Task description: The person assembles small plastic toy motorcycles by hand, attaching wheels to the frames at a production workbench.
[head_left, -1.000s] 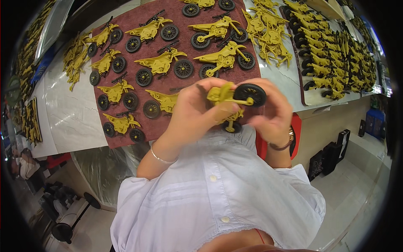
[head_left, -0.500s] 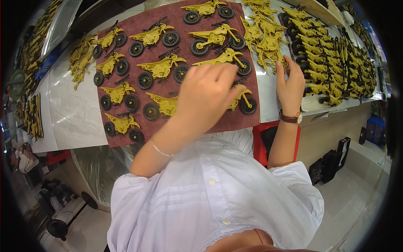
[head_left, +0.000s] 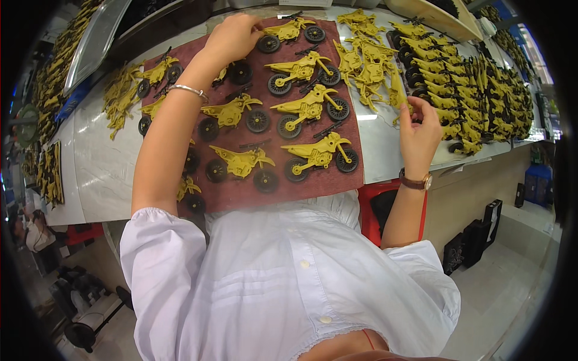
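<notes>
The dark red mat (head_left: 313,180) lies on the pale table (head_left: 96,168) directly ahead of the person and serves as reference. On it stand rows of yellow toy motorcycles with black wheels, each lying on its side.

Left hand (head_left: 233,37): reaching to the mat's far edge, fingers curled down onto a motorcycle there; that piece is largely hidden beneath the hand, so the grip cannot be told with certainty. A thin bracelet (head_left: 188,90) sits on the wrist.

The far-row motorcycle (head_left: 288,31), just right of the left hand, lies with its long axis running across the mat, left to right, both wheels at the right end of the visible part. The nearest complete motorcycle (head_left: 319,153) at the mat's near right corner lies with its long axis likewise left to right, slightly tilted, tail pointing left.

Right hand (head_left: 418,129): off the mat's right edge, over the bare table, fingers loosely bent and pinching the lower tip of a loose yellow frame part (head_left: 398,99). A brown-strapped wristwatch (head_left: 415,180) is on the wrist.

A heap of loose yellow frames (head_left: 367,66) lies just right of the mat. Further right, well apart from the mat, is a dense stack of finished motorcycles (head_left: 475,96). More yellow parts (head_left: 120,99) lie left of the mat.
</notes>
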Motion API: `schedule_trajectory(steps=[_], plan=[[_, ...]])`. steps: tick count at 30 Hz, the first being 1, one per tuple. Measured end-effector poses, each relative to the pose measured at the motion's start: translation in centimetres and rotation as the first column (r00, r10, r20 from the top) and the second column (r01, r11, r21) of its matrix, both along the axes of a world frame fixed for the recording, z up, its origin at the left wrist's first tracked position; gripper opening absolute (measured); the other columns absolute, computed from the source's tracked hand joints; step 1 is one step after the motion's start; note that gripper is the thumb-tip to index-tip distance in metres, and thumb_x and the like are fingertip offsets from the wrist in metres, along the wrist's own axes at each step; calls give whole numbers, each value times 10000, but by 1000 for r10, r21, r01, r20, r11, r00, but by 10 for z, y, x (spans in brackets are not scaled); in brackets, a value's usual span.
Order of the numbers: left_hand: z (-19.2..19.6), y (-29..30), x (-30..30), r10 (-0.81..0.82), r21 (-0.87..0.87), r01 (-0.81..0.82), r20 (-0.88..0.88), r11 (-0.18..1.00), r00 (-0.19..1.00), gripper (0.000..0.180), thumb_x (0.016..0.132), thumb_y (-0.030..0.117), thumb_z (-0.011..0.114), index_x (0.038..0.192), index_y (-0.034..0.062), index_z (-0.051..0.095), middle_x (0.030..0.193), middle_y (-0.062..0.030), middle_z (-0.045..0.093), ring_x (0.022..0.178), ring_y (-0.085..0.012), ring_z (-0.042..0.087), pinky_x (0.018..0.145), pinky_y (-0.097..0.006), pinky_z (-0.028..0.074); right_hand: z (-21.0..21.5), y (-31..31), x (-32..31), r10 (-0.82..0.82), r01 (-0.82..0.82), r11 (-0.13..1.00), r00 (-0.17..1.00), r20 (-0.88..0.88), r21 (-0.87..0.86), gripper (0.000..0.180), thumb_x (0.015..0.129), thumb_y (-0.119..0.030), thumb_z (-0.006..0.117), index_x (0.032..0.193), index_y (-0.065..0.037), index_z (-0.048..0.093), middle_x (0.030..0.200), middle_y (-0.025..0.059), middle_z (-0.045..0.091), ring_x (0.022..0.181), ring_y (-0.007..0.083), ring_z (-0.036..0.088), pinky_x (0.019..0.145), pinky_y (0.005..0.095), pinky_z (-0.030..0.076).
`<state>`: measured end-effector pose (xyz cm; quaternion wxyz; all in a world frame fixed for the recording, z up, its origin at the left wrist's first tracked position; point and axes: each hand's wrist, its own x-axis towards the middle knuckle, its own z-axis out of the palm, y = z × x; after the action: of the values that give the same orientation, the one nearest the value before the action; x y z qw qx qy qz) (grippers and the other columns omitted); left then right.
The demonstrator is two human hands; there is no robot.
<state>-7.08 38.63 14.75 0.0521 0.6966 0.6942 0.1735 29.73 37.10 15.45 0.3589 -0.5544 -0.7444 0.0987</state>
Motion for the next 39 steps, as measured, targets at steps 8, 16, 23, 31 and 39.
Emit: schedule_trajectory(steps=[8, 16, 23, 31, 39], plan=[[-12, 5, 1, 55, 1, -56, 95, 998, 994, 222, 858, 218, 607, 1005, 54, 629, 836, -116, 629, 762, -241, 600, 692, -347, 479, -17, -17, 0, -70, 71, 997, 997, 17, -30, 219, 852, -153, 602, 988, 18, 603, 882, 146, 577, 731, 267, 569, 653, 362, 469], [0, 3, 12, 115, -107, -71, 485, 992, 867, 249, 922, 239, 549, 1041, 26, 601, 838, -26, 598, 750, -122, 554, 684, -291, 466, -23, -24, -4, -73, 76, 994, 997, 38, -79, 262, 844, -152, 617, 1028, 33, 593, 967, 189, 592, 846, 339, 584, 721, 399, 462], [3, 12, 25, 241, -245, 2, 955, 970, 171, 273, 980, 192, 444, 1124, 7, 584, 1086, -65, 605, 921, -131, 593, 806, -271, 502, -16, -34, 6, -119, 117, 993, 983, 140, 25, 251, 817, -151, 645, 991, 27, 616, 934, 182, 615, 841, 318, 588, 725, 375, 464], [31, -38, 1, 129, -130, -52, 992, 990, -17, 329, 990, 199, 407, 1191, -24, 542, 1131, -113, 608, 963, -160, 616, 843, -314, 513, 29, -42, 28, -307, 307, 951, 952, 14, 40, 234, 791, -157, 701, 966, -3, 674, 902, 117, 677, 706, 190, 613, 661, 299, 483], [49, -146, 56, 150, -124, 136, 967, 983, -205, 369, 995, 235, 395, 1226, -39, 481, 1086, -180, 607, 940, -256, 645, 829, -366, 549, 50, -48, -50, 423, -377, 906, 816, -393, 192, 239, 767, -8, 689, 1004, 11, 658, 1020, 135, 671, 918, 221, 617, 819, 312, 474]])
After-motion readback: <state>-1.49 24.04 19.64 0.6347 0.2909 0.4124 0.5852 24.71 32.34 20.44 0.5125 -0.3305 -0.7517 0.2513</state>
